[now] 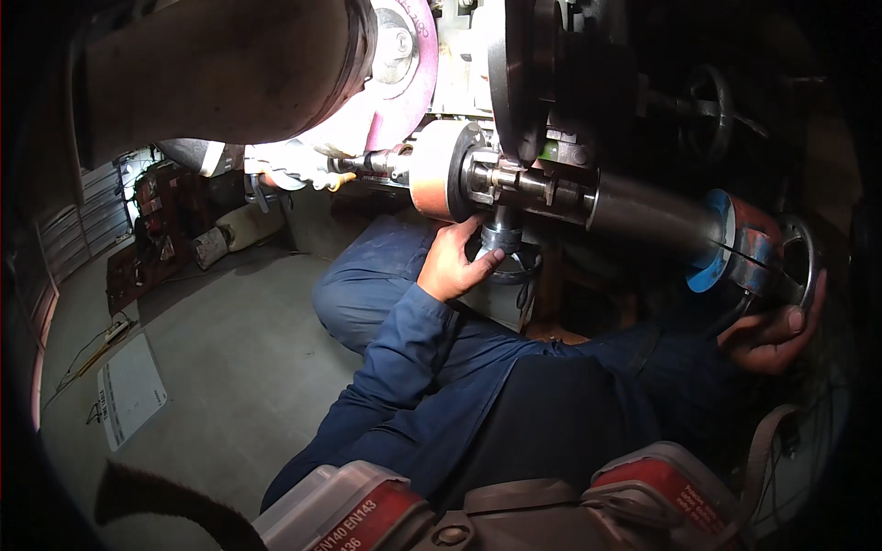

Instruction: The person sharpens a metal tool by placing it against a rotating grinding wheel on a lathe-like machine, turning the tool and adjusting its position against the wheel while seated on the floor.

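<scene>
My left hand [457,262] is closed on a small dark handwheel [522,268], its thumb lying near the round metal hub [499,237]. Just above it sits an orange drum [435,173] with a black ring, on a shaft line of bright metal parts [514,180]. Farther right, my right hand [770,340] has its fingers round the lower rim of a larger metal handwheel [808,262]. That wheel stands beside a blue and orange collar [749,241]. Between the two hands runs a dark metal cylinder [652,220], its surface smeared.
A pink grinding wheel [421,78] stands behind the shaft, under bright light. A thick grey housing [220,69] overhangs the upper left. Another handwheel [712,115] is in shadow at the upper right. A white panel [131,390] lies on the floor. Respirator filters [354,510] fill the lower edge.
</scene>
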The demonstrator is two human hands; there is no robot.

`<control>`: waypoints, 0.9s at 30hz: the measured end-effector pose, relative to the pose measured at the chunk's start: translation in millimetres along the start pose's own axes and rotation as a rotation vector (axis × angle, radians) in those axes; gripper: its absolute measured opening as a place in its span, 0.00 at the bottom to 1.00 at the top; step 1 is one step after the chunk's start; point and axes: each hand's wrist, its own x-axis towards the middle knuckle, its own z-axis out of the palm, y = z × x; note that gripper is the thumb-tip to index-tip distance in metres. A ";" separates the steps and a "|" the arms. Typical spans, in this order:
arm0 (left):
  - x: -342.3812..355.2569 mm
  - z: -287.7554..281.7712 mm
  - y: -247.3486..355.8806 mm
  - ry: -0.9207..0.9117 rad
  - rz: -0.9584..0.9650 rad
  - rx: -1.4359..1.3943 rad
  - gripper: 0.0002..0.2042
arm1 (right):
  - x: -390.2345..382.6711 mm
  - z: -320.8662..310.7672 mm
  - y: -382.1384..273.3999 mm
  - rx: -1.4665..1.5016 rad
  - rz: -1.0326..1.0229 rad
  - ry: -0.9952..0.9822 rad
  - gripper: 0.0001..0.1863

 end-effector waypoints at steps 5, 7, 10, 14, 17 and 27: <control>-0.7 1.2 -5.4 0.009 0.015 0.020 0.28 | 6.0 -4.2 -9.1 0.162 0.141 -0.113 0.27; -0.3 -0.3 -6.0 0.002 0.025 0.025 0.28 | 6.2 -5.2 -11.4 0.222 0.187 -0.141 0.27; -1.8 -0.3 -5.1 -0.007 -0.001 0.024 0.29 | 5.5 -6.4 -11.8 0.285 0.289 -0.163 0.26; 0.3 -0.3 -7.1 -0.008 0.045 0.014 0.29 | 10.7 -9.3 -12.8 0.236 0.265 -0.197 0.25; 0.4 -0.7 -4.8 0.008 0.068 0.014 0.29 | 12.6 -10.9 -4.7 0.225 0.246 -0.234 0.24; 1.9 -3.2 7.9 -0.020 0.018 -0.015 0.29 | 24.8 -19.1 -3.1 0.223 0.319 -0.413 0.25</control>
